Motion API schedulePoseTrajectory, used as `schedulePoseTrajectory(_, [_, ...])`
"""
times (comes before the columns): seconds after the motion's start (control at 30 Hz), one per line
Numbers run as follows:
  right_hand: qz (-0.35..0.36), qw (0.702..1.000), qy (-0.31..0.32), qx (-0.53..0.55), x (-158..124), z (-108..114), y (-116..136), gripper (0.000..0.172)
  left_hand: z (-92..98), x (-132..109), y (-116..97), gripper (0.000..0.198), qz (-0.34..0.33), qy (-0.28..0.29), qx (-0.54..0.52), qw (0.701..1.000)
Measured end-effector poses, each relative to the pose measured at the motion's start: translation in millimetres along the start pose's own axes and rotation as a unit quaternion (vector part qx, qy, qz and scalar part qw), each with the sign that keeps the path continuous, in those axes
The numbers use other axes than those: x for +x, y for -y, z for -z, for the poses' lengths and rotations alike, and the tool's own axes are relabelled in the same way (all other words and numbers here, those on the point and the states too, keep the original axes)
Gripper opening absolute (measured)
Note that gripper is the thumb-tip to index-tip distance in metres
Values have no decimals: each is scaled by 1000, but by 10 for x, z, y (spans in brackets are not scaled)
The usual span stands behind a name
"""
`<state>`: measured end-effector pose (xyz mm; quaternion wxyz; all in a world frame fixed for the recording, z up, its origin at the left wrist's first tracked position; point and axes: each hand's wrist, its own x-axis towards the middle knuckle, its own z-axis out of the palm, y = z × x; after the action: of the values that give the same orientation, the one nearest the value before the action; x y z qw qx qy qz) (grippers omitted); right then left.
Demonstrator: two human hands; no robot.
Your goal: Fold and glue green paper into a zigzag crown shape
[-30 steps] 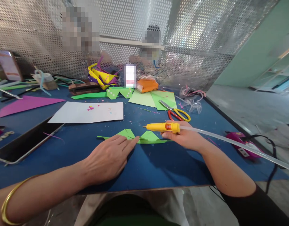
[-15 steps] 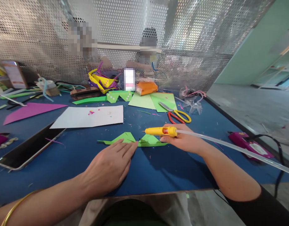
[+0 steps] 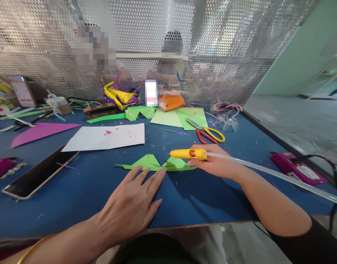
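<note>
A folded green paper cutout, shaped like a pair of glasses, lies on the blue table. My left hand rests flat with fingers stretched out, its fingertips on the near edge of the cutout. In my right hand is a yellow glue gun, held level above the cutout's right half. Its nozzle points left. A long clear glue stick runs out of its back, over my right forearm. Part of the cutout's right end is hidden by the right hand.
Red-and-yellow-handled scissors lie on green paper sheets at the back. White paper overlaps a large dark phone on the left. Green dotted paper glasses lie behind. A purple corded device sits at right.
My left hand has shifted slightly nearer, with fingers more spread and the thumb out to the side. The glue gun and my right hand have hardly moved.
</note>
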<state>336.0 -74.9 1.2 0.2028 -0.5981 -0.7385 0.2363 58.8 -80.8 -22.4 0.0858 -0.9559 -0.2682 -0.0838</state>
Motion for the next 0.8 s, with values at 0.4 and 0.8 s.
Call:
schedulePoseTrajectory(0.4, [0,1000,8,5,6,-21,-27,29,-2,66,-175,58,93,7,-26,995])
schedulePoseTrajectory(0.8, [-4,1000,-12,24,-3,-17,-22,30,-81,71,-169,59,64,-28,-13,997])
